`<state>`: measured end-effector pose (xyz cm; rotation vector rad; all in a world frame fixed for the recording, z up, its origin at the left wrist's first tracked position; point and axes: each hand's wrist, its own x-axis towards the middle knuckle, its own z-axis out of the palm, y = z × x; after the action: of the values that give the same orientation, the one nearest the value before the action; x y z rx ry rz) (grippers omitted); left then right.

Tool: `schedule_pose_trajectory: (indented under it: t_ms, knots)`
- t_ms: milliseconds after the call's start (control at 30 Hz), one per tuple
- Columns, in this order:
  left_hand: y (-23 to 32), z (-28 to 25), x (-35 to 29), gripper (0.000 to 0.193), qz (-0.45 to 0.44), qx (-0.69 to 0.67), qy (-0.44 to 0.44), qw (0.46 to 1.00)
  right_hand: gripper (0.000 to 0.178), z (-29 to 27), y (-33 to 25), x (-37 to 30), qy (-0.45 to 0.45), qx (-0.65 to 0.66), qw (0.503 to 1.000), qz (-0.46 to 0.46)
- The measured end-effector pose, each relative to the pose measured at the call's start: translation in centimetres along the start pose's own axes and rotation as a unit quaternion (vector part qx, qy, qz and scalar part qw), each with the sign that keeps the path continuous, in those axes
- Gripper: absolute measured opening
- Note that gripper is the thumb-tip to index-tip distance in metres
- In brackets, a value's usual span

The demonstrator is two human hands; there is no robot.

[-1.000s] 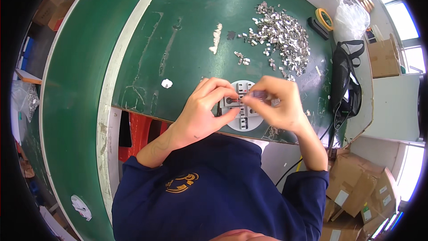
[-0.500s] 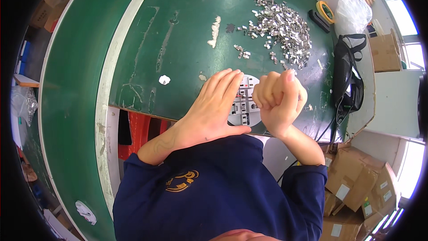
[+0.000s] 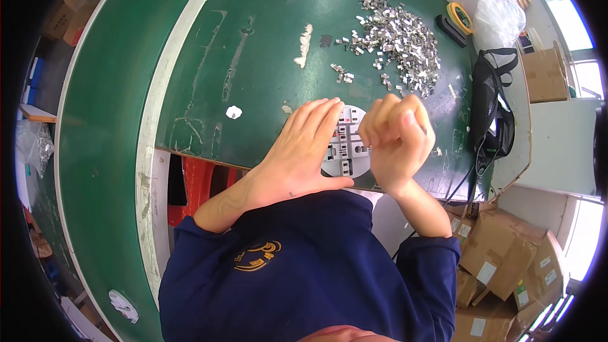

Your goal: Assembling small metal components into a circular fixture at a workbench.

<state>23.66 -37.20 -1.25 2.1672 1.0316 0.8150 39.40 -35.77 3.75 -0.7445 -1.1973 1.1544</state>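
Observation:
A round light-grey plastic part [image 3: 345, 168] with several slots and small dark and red bits in it lies near the front edge of the bench. My left hand [image 3: 297, 145] rests along its left side, fingers stretched out and thumb apart, covering some of the rim. Over the right side of the disc hovers my right hand [image 3: 399, 142], its fingers curled closed. Something small and metallic shows by its fingertips, but whether they grip it is hidden.
A heap of small shiny metal pieces [image 3: 408, 47] spreads over the green bench [image 3: 266, 57] beyond my hands. A yellow tape roll [image 3: 460, 18], a clear plastic bag [image 3: 497, 12] and a black mesh bag [image 3: 491, 114] line the right side. Cardboard boxes [image 3: 500, 247] stand at lower right.
My right hand has turned slightly at the wrist, and its thumb now bends down toward the disc rather than pointing up. The left hand stays almost where it was.

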Motion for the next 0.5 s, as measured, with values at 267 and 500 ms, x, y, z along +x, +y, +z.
schedule_pose_trajectory:
  t_ms: [267, 500]
  knots:
    - [-0.1, -1.8, -0.1, 0.111, 0.000, 0.001, 0.026, 1.000, 0.034, -1.4, -1.1, 2.2, 0.036, -0.018, 0.999, -0.019]
    - [-5.1, -12.0, -1.8, 0.108, -0.287, 0.225, 0.305, 0.879, 0.035, -4.9, -3.2, 2.0, 0.020, -0.003, 0.997, 0.072]
